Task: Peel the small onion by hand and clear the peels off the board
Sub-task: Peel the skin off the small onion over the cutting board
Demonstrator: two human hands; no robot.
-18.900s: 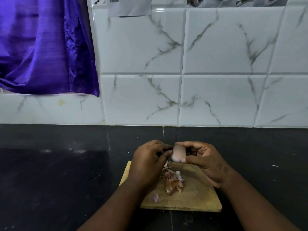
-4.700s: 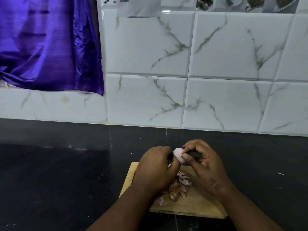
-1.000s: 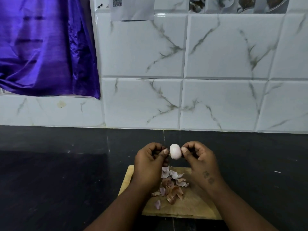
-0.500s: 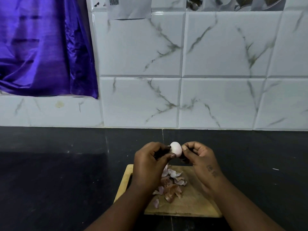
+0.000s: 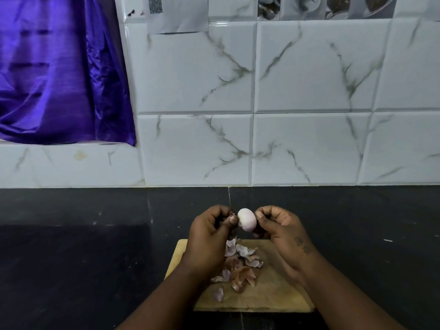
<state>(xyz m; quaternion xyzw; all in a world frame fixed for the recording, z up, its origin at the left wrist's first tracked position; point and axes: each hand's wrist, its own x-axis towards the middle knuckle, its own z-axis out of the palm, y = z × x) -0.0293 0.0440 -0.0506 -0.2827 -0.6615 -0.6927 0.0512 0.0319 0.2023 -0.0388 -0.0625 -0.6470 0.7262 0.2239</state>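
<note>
Centrally, small onion (image 5: 247, 223): pale, smooth, rounded, raised above the board's far edge. Left hand (image 5: 209, 236) and right hand (image 5: 281, 231) pinch it from either side with curled fingers and thumbs. Peels (image 5: 238, 265): papery, pink-brown, curled, heaped mid-board. Board (image 5: 273, 296): wooden, rectangular, lower centre. Counter (image 5: 95, 246): black, glossy. Wall tiles (image 5: 309, 148): white, veined.

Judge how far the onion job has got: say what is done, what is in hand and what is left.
Done: the small onion looks pale and almost bare of skin.
In hand: the left hand and right hand pinch it above the wooden board.
Left: the peels lie piled on the board, not yet cleared.
</note>
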